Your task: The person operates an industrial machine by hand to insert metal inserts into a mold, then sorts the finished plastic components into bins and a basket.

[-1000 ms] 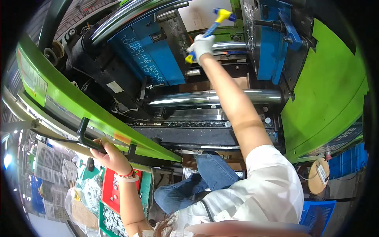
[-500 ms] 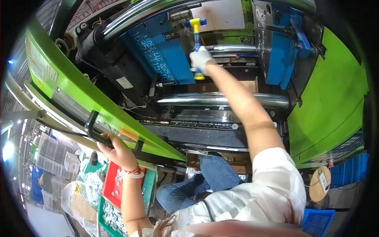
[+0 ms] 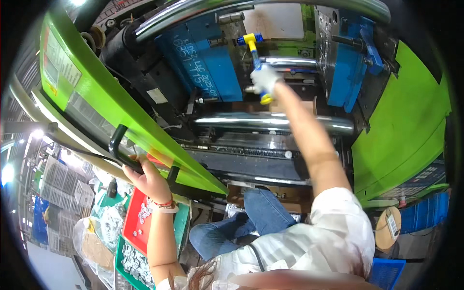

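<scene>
My right hand (image 3: 265,79), in a white glove, is closed round the handle of a mallet (image 3: 251,39) with a yellow head and blue faces. The mallet is held head up between two blue mold halves, nearer the left mold half (image 3: 198,63) with white handwriting on it than the right mold half (image 3: 345,67). The yellow butt of its handle sticks out below the glove. At the left, my bare left hand (image 3: 149,181) grips the black door handle (image 3: 117,145) on a green machine door (image 3: 101,106).
Polished tie bars (image 3: 275,123) cross the machine below and above the molds. A green panel (image 3: 406,125) stands at the right. Lower left are a red tray (image 3: 133,227) and a green bin (image 3: 123,246) with small metallic-looking parts. A round wooden stool (image 3: 388,229) and blue crates are lower right.
My right hand and the mallet have moved right and a little down, away from the left mold half, and the mallet has tilted. My left hand stays on the door handle.
</scene>
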The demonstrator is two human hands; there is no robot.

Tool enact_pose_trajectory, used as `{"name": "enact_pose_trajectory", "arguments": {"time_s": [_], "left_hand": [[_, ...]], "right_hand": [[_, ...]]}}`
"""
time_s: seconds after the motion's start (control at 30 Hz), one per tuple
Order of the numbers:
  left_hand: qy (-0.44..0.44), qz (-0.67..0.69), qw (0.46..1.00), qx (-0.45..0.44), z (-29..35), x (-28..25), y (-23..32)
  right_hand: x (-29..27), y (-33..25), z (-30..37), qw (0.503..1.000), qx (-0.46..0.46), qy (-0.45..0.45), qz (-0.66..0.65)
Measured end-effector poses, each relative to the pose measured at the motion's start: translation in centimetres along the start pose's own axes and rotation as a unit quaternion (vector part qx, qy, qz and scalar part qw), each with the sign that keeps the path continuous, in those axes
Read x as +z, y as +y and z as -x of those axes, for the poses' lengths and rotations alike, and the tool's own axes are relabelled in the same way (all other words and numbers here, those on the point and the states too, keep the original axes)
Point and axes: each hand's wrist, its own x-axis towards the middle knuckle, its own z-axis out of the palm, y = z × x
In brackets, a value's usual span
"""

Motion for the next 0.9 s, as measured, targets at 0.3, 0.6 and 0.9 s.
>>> {"name": "enact_pose_trajectory", "arguments": {"time_s": [0.3,0.6,0.9], "left_hand": [[0.002,0.001,1.0,0.011,-0.4,1.3,0.5],[0.009,0.007,1.0,0.002,-0.2,0.8,0.6],[-0.002,0.039,0.999,0.0,0.0,0.3,0.2]], "right_hand": [[4.4,-5.5,1.7,0.962,0.149,0.195,-0.118],[0.4,-7.8,3.6,0.812,0.045,0.453,-0.366],[-2.9,-6.0,6.0,0.96,0.101,0.2,-0.17]]}}
